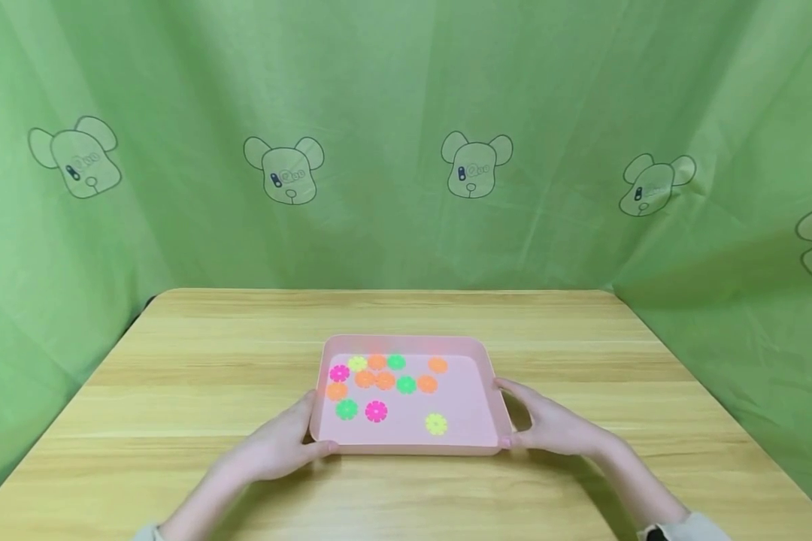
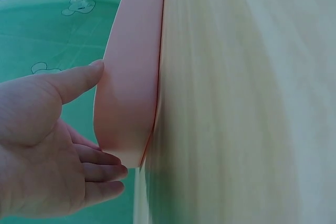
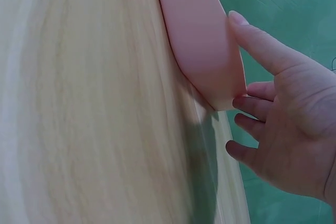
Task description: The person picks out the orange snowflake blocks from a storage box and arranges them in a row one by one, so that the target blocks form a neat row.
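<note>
A shallow pink tray (image 1: 413, 450) sits at the middle of the table's near half. My left hand (image 1: 277, 448) holds its near left corner, thumb on the front wall and fingers along the side. On the opposite side, my right hand (image 1: 560, 428) holds the near right corner between thumb and fingers. Inside lie flat, notched plastic discs: several orange discs (image 1: 437, 365), green discs (image 1: 346, 409), two pink discs (image 1: 376, 412) and two yellow discs (image 1: 436, 424). Most are gathered toward the far left. Both wrist views show the tray's outer wall (image 2: 131, 72) with the thumb at its rim.
The wood-grain table (image 1: 243, 323) extends around the tray on every side. Green curtain fabric (image 1: 379, 75) with printed bear heads hangs behind the table and along both sides.
</note>
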Tool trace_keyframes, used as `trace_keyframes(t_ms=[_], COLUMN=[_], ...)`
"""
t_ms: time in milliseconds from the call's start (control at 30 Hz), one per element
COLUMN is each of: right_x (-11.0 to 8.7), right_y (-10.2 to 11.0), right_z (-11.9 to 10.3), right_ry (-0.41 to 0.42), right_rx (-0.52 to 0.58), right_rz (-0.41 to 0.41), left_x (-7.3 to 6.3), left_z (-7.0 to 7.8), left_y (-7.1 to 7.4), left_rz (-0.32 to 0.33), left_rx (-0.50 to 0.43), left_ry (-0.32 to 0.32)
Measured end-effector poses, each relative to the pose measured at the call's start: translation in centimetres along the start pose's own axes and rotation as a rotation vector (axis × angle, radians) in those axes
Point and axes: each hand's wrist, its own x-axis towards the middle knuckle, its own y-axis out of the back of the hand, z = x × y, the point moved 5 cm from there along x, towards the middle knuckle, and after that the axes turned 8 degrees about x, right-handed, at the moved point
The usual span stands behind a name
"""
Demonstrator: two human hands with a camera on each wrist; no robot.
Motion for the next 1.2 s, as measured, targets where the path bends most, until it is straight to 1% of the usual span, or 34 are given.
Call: trace_keyframes(t_ms=[167,333,400,600,733,933,1133,1200], right_x=[0.0,0.2,0.3,1.2,2.6,5.4,7.8,8.5], right_y=[-0.1,0.2,0.4,2.0,3.0,3.9,3.4,3.0], right_z=[0.5,0.4,0.3,-0.7,-1.4,-3.1,-4.8,-5.3], right_ry=[-0.002,0.019,0.013,-0.021,0.001,0.036,0.048,0.054], right_rx=[0.015,0.001,-0.004,0.012,0.055,0.108,0.132,0.140], right_rz=[-0.008,-0.022,-0.016,0.015,0.038,0.056,0.017,-0.005], left_x=[0.0,0.4,0.6,1.2,1.7,2.4,2.0,1.9], left_z=[0.0,-0.2,-0.3,-0.3,-0.4,-1.0,-1.1,-1.2], left_y=[-0.1,0.1,0.3,0.8,0.7,0.4,0.0,0.0], left_rz=[-0.001,0.000,0.013,0.046,0.044,0.023,-0.027,-0.029], left_rx=[-0.003,-0.016,-0.024,-0.080,-0.123,-0.187,-0.224,-0.222], left_ry=[-0.009,0.012,0.020,0.000,-0.005,0.022,0.041,0.045])
